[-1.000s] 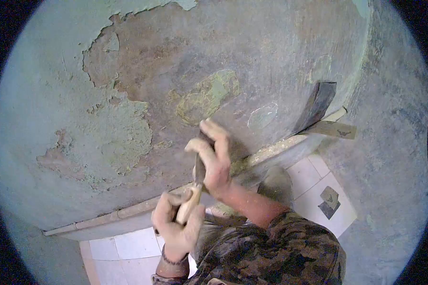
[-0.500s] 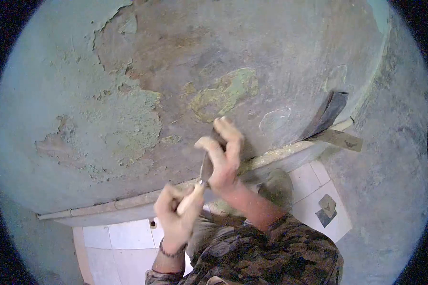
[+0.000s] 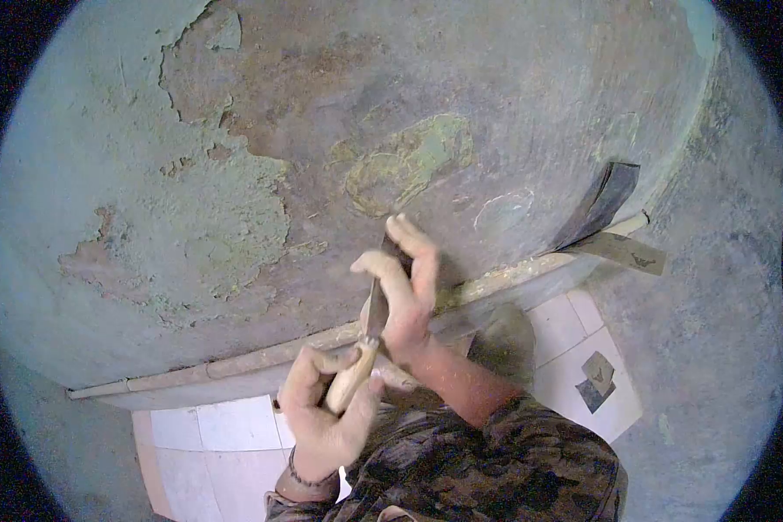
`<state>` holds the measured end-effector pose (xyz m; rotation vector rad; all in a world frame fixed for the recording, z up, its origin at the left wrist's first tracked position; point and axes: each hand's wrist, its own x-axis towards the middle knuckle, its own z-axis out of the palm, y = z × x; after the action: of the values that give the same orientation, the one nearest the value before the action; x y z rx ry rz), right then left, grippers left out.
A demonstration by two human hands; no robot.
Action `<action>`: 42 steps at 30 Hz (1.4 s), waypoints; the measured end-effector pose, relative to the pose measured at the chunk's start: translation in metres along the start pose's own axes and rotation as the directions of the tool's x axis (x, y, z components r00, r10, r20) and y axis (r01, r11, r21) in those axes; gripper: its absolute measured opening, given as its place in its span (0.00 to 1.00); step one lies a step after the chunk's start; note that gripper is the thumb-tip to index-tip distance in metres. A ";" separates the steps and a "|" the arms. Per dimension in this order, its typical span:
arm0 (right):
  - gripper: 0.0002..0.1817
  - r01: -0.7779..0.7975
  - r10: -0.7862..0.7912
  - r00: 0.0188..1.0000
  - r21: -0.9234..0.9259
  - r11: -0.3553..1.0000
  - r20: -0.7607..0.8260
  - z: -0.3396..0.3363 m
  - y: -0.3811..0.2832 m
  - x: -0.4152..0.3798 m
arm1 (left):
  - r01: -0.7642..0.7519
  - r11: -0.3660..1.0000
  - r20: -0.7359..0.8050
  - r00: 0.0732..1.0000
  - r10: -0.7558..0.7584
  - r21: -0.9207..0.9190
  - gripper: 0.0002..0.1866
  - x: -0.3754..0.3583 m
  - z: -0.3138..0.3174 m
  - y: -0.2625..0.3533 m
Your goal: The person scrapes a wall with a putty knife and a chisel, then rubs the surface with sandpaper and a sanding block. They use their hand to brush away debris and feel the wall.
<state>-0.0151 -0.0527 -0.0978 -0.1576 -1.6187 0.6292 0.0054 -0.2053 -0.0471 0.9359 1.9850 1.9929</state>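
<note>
Pale-handled scraper (image 3: 372, 324) slants up-right from left hand (image 3: 326, 418), blade toward wall (image 3: 322, 278).

Dim, grainy, black vignetted edges

Open wall (image 3: 531, 113) above probable pipe (image 3: 261, 353)

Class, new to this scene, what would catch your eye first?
Probably the pale-handled tool, low in the centre, with the left hand on its handle and the right hand at its blade. Beyond them, peeling green paint spreads over the wall's left side; dark strips stand out at right.
</note>
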 end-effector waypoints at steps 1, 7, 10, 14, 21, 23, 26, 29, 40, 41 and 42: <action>0.07 -0.007 0.006 0.999 -0.027 1.000 -0.032 -0.005 -0.006 0.011 | 0.005 1.000 -0.002 1.000 -0.005 0.005 0.19 0.003 0.002 0.001; 0.08 0.004 -0.004 1.000 0.003 1.000 -0.014 -0.005 -0.004 0.006 | -0.014 0.999 0.035 0.999 0.016 -0.039 0.19 0.000 0.000 -0.002; 0.06 -0.030 0.026 0.988 -0.024 0.999 -0.154 -0.005 -0.007 0.018 | 0.049 0.998 0.056 0.997 -0.047 -0.029 0.20 0.001 0.003 0.009; 0.06 -0.001 0.005 0.994 0.041 0.999 -0.110 0.006 0.001 -0.003 | -0.081 0.996 0.086 0.993 0.077 0.039 0.18 -0.005 0.003 0.003; 0.04 0.000 0.004 0.995 0.040 0.999 -0.100 0.007 -0.001 0.000 | -0.176 0.980 0.087 0.982 0.168 0.097 0.14 -0.007 0.005 0.002; 0.03 -0.020 0.029 0.985 0.056 0.998 -0.170 -0.001 0.001 0.011 | -0.045 0.997 0.037 0.998 0.042 0.068 0.16 0.000 0.013 0.000; 0.05 -0.032 0.051 0.982 0.106 0.994 -0.181 0.009 0.002 0.002 | -0.117 0.989 0.073 0.991 0.111 0.087 0.16 -0.006 0.007 0.005; 0.11 -0.011 0.035 0.988 0.157 0.988 -0.152 0.010 0.010 -0.002 | -0.203 0.970 0.130 0.974 0.186 0.133 0.15 -0.007 0.010 0.004; 0.03 0.018 -0.004 0.976 0.063 0.998 -0.218 -0.001 0.007 0.019 | -0.132 0.988 0.084 0.989 0.125 0.081 0.14 -0.005 0.022 0.009; 0.04 0.002 0.003 0.988 0.031 1.000 -0.157 -0.003 0.004 0.015 | -0.132 0.988 0.086 0.988 0.126 0.077 0.14 -0.007 0.020 0.008; 0.05 0.025 -0.022 0.992 0.023 0.999 -0.123 -0.007 0.005 0.016 | -0.168 0.981 0.108 0.982 0.157 0.100 0.14 -0.008 0.017 0.006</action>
<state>-0.0121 -0.0393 -0.0858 -0.1563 -1.4919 0.6096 0.0228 -0.1957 -0.0451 1.2352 2.0394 1.8913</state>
